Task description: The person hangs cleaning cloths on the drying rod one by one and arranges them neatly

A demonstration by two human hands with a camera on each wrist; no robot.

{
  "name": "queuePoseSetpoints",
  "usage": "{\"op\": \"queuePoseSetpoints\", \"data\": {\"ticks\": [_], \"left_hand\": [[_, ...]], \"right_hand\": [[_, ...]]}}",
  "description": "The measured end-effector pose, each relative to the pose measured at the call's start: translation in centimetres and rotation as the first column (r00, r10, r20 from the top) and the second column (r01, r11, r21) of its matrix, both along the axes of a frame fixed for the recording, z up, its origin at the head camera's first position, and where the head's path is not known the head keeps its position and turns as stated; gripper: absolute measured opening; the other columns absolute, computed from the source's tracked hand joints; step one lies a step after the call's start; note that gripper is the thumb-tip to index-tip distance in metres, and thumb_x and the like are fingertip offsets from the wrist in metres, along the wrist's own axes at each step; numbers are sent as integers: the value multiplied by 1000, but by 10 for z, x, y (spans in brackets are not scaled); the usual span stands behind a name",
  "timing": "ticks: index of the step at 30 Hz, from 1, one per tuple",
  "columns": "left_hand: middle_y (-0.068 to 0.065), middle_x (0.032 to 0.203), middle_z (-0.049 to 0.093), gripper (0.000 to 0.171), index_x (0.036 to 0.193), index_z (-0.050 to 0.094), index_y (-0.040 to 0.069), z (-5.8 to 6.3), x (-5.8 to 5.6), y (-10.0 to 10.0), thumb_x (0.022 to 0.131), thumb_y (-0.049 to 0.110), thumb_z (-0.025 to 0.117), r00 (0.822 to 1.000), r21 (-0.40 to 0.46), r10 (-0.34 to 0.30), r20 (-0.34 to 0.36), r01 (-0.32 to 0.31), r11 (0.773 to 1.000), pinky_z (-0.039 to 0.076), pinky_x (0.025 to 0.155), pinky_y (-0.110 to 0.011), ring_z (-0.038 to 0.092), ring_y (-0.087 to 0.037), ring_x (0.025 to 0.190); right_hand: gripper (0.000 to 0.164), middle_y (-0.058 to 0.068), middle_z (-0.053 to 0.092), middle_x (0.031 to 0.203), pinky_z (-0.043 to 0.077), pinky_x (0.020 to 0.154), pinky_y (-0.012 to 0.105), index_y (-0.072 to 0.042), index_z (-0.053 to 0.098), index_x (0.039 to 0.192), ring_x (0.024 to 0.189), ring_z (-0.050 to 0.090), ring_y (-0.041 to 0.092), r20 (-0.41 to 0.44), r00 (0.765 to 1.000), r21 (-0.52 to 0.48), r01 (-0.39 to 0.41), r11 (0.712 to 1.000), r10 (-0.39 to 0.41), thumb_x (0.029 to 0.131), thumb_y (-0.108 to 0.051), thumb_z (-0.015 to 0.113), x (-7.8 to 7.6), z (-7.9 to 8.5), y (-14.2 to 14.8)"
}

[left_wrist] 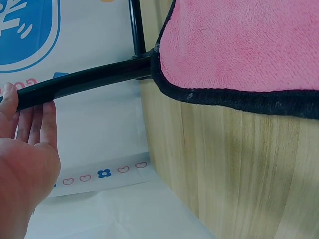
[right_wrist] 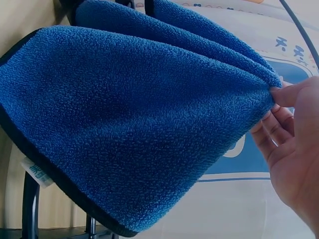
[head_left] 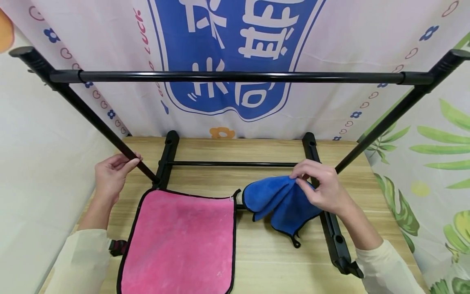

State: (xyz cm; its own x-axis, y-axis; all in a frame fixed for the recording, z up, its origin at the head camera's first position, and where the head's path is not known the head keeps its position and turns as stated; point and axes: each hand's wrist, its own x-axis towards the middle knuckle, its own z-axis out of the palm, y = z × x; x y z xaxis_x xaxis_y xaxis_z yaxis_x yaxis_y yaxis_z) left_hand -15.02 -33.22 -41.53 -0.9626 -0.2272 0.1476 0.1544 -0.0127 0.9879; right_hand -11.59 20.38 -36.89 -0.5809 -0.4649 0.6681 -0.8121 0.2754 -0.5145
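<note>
The pink cloth near my left is edged in black; the blue cloth to my right has black edging too, and its tag is white with greenish marks. The rack is black, my sleeves cream, the worktop pale tan with wood grain. The far sheet is whitish, printed with a blue crest lettered in white, red script, red heart outlines, blue flowers and an orange flower. Green leaves pattern the white right sheet; the left sheet is white.
</note>
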Motion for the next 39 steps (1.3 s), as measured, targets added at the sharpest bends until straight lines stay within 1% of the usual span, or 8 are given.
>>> {"op": "queuePoseSetpoints", "data": {"ticks": [5,10,20,28,31,34,39], "left_hand": [[2,93,80,13,104,75,-8,1,0,0,92,-6,74,1000,6,-1,-9,1,1000,56,83,-14,76,-6,88],[2,92,80,12,103,76,-7,0,0,0,91,-6,74,1000,12,-1,-6,1,1000,56,83,-15,76,-7,87],[3,92,80,13,104,75,-8,0,0,0,91,-6,74,1000,0,5,-3,-5,1000,56,83,-14,76,-6,87],[2,94,80,14,105,74,-9,-1,1,-1,92,-6,73,1000,-2,-7,-18,7,1000,56,84,-14,76,-6,89],[2,94,80,14,105,74,-9,-1,0,-1,92,-5,73,1000,-2,-10,-20,10,1000,56,84,-14,76,-6,89],[2,95,80,14,105,75,-8,0,0,-1,92,-5,73,1000,-2,-12,-14,12,1000,56,84,-14,76,-6,90],[3,94,80,14,106,75,-8,0,1,-1,92,-5,73,1000,-7,-11,0,11,1000,56,84,-14,76,-6,89]], "right_hand": [[30,10,70,89,52,68,15,-2,73,91,76,63,15,-19,1000,-35,-12,999,11,77,22,63,-1,3,1],[29,11,70,89,51,67,15,-1,73,92,74,62,14,-40,999,-57,-5,998,3,77,21,62,-1,7,2],[29,16,69,88,52,66,17,3,72,92,74,62,15,-86,996,-97,-7,995,-1,72,23,64,-1,7,3],[31,19,71,92,52,69,14,6,74,97,74,63,14,-83,996,-90,27,996,-34,73,23,64,-1,12,4],[31,19,71,92,50,68,14,8,74,100,73,60,14,-82,996,-93,36,995,-44,74,22,63,-2,14,4],[30,17,70,93,47,65,16,8,75,101,71,57,12,-56,997,-104,51,993,-57,76,20,62,-1,16,4],[26,17,69,91,47,63,16,7,75,97,69,56,12,-71,996,-125,43,991,-52,78,17,61,-2,16,5]]}}
